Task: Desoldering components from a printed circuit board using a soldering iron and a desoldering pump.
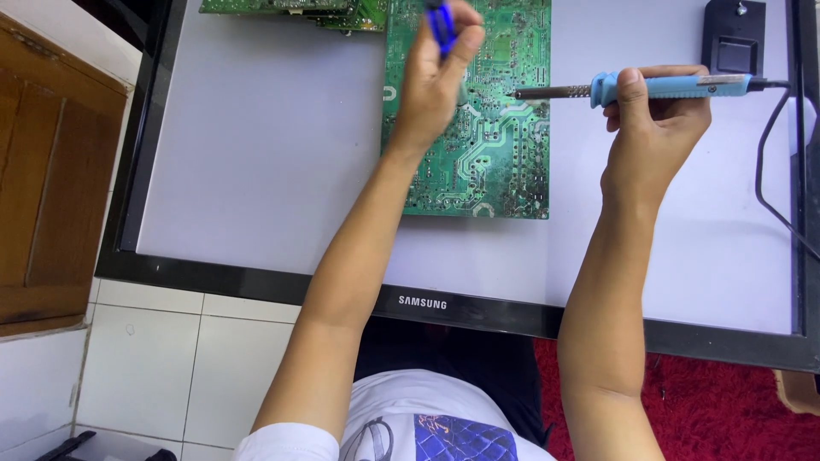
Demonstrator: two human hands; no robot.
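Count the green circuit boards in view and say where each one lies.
2, perhaps more. One large circuit board lies on the white panel under both hands. A second board sits at the top edge, cut off by the frame; others may be stacked there.

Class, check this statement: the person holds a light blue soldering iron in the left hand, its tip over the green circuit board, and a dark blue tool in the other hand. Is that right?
Not quite. The head view shows the soldering iron in the right hand, not the left. Its tip is over the green circuit board, and the left hand holds the dark blue tool.
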